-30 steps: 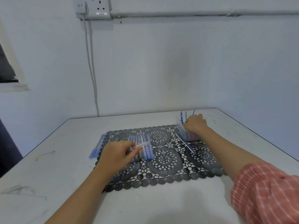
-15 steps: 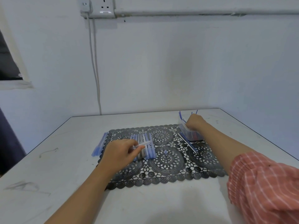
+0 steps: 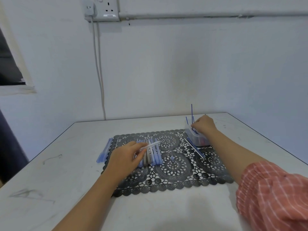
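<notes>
My left hand (image 3: 125, 157) pinches a clear pen barrel (image 3: 152, 145) above a row of several blue and grey pens (image 3: 154, 155) that lie on a dark lace placemat (image 3: 175, 165). My right hand (image 3: 204, 125) reaches into a small clear plastic box (image 3: 195, 139) at the mat's far right corner. Its fingers pinch a thin blue pen refill (image 3: 191, 114) that stands up out of the box, with other refills beside it. Two loose refills (image 3: 194, 148) lie on the mat just in front of the box. A small blue pen cap (image 3: 172, 158) sits at the mat's middle.
A few more blue pens (image 3: 104, 153) lie on the white table (image 3: 58, 172) just left of the mat. The wall stands close behind the table, with a socket (image 3: 106, 9) and a cable hanging down. The table's right edge runs diagonally past the box.
My right hand has lifted one blue refill higher out of the box. My left hand keeps the clear barrel and has barely shifted.
</notes>
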{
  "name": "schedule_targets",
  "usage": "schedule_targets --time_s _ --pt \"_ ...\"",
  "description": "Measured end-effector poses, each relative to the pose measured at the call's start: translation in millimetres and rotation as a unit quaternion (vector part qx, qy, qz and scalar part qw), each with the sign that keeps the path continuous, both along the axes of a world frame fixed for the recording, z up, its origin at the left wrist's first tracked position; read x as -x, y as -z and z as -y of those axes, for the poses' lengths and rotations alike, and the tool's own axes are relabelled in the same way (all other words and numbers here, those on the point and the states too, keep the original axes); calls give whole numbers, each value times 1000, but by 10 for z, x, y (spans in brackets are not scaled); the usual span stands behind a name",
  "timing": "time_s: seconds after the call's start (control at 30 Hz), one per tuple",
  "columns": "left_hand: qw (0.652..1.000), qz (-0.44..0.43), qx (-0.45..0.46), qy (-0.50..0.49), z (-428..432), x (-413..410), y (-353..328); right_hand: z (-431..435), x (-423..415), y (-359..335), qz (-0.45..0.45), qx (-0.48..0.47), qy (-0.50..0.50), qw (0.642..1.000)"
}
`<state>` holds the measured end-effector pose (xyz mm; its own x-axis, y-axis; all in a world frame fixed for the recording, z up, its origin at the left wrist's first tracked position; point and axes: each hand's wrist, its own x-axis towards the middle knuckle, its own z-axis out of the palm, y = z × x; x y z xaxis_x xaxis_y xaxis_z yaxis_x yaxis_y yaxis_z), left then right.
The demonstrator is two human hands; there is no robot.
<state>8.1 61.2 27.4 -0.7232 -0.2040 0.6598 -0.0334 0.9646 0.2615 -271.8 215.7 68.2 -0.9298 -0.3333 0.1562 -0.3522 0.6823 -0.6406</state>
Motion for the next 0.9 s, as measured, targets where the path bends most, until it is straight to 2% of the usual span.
schedule_targets --time_s 0.1,0.2,0.27,0.37,0.43,0.53,0.67,0.9 --pt "999 10 -37 -19 17 14 8 2 -112 -41 -36 150 -7 988" --pt "995 -22 -89 -25 -10 31 4 5 -331 -137 -34 270 -29 962" --pt "995 -36 -91 -26 -23 31 -6 -17 -499 -178 18 340 -45 939" --pt "998 -27 -61 -9 -26 16 -11 -44 -732 -186 138 434 -78 887" --pt "998 -26 -49 5 -15 9 -1 -61 -854 -173 186 462 -94 862" --pt "998 -31 -44 12 0 14 0 -108 -1015 -151 228 472 -118 844" --pt "998 -45 -37 17 3 18 -11 -144 -1197 -25 258 464 -145 835" --pt "998 -43 -10 43 6 16 7 -121 -1338 129 296 530 -156 779"
